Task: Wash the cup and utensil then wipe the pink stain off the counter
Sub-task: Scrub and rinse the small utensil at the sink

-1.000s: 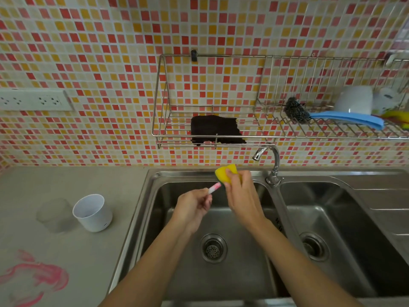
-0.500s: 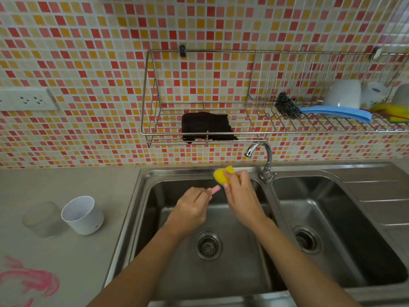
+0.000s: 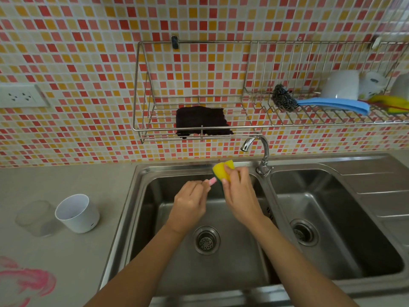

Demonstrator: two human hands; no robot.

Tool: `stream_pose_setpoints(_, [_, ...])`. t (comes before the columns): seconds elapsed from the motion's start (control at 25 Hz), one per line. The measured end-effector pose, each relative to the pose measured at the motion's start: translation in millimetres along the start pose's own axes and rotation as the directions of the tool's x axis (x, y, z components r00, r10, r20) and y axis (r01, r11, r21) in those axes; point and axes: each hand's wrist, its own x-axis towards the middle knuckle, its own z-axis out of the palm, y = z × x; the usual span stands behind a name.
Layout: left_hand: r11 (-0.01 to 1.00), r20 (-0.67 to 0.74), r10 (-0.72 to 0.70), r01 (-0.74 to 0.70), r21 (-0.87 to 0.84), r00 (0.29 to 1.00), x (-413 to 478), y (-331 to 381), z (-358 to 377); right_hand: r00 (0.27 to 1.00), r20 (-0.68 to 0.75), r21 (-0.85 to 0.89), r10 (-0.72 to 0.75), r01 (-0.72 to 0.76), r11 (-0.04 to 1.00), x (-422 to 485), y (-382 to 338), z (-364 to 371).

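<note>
Over the left sink basin (image 3: 155, 218), my left hand (image 3: 190, 204) grips a pink utensil (image 3: 211, 181); only a short pink piece shows past my fingers. My right hand (image 3: 240, 196) holds a yellow-and-green sponge (image 3: 221, 171) folded round the utensil's far end. A white cup (image 3: 77, 213) stands upright on the grey counter (image 3: 66, 178) left of the sink. A pink stain (image 3: 33, 282) is smeared on the counter at the lower left.
A clear glass (image 3: 36, 218) stands just left of the cup. The tap (image 3: 261, 151) rises between the two basins. A wall rack (image 3: 199, 131) holds a dark cloth (image 3: 202, 121), steel wool (image 3: 283, 100), a blue cloth (image 3: 332, 105) and white cups (image 3: 342, 85).
Both hands stayed together over the left basin; the sponge shifted slightly along the utensil. The view drifted a little.
</note>
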Motion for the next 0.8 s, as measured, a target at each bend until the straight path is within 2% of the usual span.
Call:
stream_pose_setpoints(0.08, [0.958, 0.013, -0.235, 0.234, -0.167, 0.972, 5.4, 3.9, -0.6, 0.998, 0.029, -0.032, -0.06, 0.061, 0.998, -1.6, 2.8, 0.5])
stream_pose_setpoints(0.16, [0.838, 0.075, -0.473, 0.475, -0.267, 0.878, 9.5, 8.5, -1.7, 1.0, 0.004, -0.024, 0.027, -0.027, 0.999, 1.7, 9.4, -1.9])
stream_pose_setpoints(0.24, [0.638, 0.183, -0.663, 0.676, -0.368, 0.726, 12.8, 13.8, -1.6, 0.999, -0.013, -0.029, 0.048, -0.049, 0.998, -0.3, 10.9, -3.1])
stream_pose_setpoints(0.32, [0.371, 0.285, -0.779, 0.777, -0.508, 0.558, 18.5, 18.3, -1.2, 0.998, 0.022, -0.071, -0.058, 0.059, 0.996, -5.0, 11.3, -0.9])
stream_pose_setpoints(0.4, [0.13, 0.364, -0.839, 0.799, -0.587, 0.404, 24.8, 24.0, 0.3, 1.0, 0.02, -0.064, -0.022, 0.024, 0.998, -2.5, 13.1, 0.4])
stream_pose_setpoints(0.48, [0.0, 0.408, -0.856, 0.791, -0.611, 0.316, 29.4, 29.8, 2.4, 0.999, -0.014, -0.045, 0.04, -0.04, 0.998, 0.2, 12.3, 1.3])
stream_pose_setpoints(0.6, [-0.111, 0.463, -0.844, 0.756, -0.646, 0.272, 33.8, 36.0, 3.4, 0.995, 0.016, -0.113, -0.096, 0.097, 0.989, -6.9, 10.9, 5.7])
stream_pose_setpoints(0.64, [-0.145, 0.479, -0.841, 0.747, -0.648, 0.252, 34.8, 37.0, 4.1, 0.998, 0.024, -0.097, -0.059, 0.061, 0.993, -5.9, 13.7, 4.9])
stream_pose_setpoints(0.72, [-0.208, 0.506, -0.838, 0.739, -0.641, 0.203, 36.2, 38.3, 6.4, 0.994, -0.015, -0.039, 0.11, -0.11, 0.993, -2.7, 23.3, 4.2])
stream_pose_setpoints(0.8, [-0.268, 0.528, -0.834, 0.716, -0.645, 0.163, 36.5, 39.0, 9.5, 0.994, -0.009, -0.046, 0.105, -0.105, 0.993, -7.4, 27.7, 8.4])
